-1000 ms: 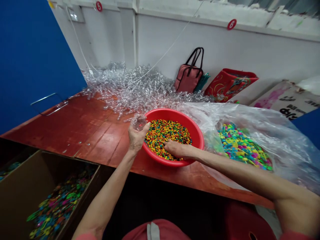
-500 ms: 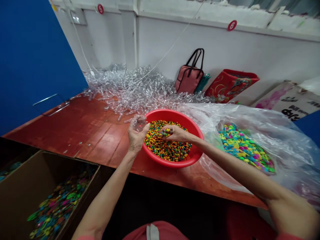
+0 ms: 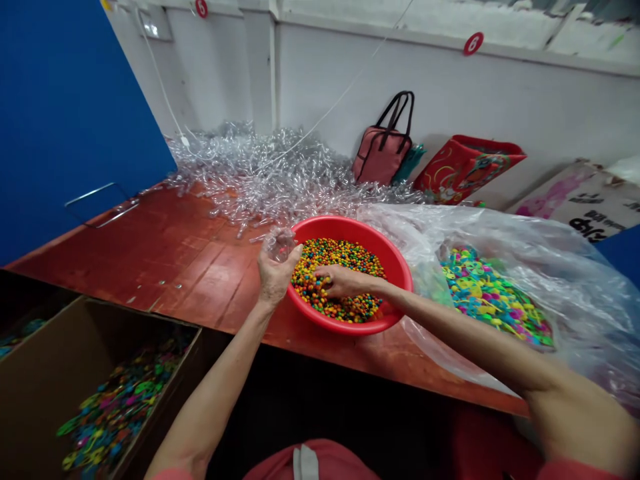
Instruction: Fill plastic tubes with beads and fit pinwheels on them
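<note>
Right hand (image 3: 345, 281) back among beads (image 3: 338, 256)

Multicoloured beads (image 3: 340, 257) in a bright red basin (image 3: 401, 280)

The beads mix orange, yellow, green and blue; beside them, turquoise, pink and yellow plastic pieces (image 3: 495, 300) show through clear film (image 3: 565, 280), before a blue panel (image 3: 65, 120).

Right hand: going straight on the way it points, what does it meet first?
Past the coloured beads it already touches, the right hand would likely meet the inner wall of the red bowl first, beside the left hand; depth is unclear.
</note>
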Tool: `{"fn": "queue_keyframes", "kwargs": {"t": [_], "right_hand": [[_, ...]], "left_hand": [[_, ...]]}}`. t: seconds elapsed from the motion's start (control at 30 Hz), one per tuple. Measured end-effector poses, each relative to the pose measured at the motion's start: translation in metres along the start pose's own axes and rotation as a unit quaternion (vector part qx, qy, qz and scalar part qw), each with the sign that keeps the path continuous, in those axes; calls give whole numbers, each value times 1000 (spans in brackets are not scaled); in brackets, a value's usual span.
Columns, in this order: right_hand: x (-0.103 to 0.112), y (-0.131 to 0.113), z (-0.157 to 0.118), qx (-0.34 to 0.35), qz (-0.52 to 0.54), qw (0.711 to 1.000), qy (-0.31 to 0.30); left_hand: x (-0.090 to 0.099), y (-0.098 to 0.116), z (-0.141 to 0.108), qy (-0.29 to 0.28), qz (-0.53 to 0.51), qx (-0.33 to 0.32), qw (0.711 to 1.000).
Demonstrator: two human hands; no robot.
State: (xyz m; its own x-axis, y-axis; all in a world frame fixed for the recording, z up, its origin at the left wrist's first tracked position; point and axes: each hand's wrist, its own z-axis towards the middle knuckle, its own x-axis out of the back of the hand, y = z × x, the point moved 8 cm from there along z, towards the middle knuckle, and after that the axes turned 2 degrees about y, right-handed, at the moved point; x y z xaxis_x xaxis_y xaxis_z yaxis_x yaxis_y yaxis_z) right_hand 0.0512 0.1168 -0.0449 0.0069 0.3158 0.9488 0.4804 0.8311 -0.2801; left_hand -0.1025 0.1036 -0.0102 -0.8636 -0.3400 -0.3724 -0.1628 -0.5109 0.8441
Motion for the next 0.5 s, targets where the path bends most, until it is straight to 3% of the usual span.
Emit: {"fn": "queue_keyframes", "kwargs": {"t": [0.1,0.2,0.33,0.43,0.5], "right_hand": [[4,14,-9,-28,-85,996,12],[-11,14,-14,-45,-158,986,0],[-32,-4,-9,-3,18,1000,-24],[-23,-3,-8,-8,144,990,-8],[-9,4,-10,-31,279,960,23]], "left_hand": [[0,0,0,1,-1,-5,1000],[0,1,-1,-2,4,-5,1000],[0,3,0,-3,0,-11,1000],[1,2,1,3,8,-18,1000],[1,0,1,1,6,-19,1000]]}}
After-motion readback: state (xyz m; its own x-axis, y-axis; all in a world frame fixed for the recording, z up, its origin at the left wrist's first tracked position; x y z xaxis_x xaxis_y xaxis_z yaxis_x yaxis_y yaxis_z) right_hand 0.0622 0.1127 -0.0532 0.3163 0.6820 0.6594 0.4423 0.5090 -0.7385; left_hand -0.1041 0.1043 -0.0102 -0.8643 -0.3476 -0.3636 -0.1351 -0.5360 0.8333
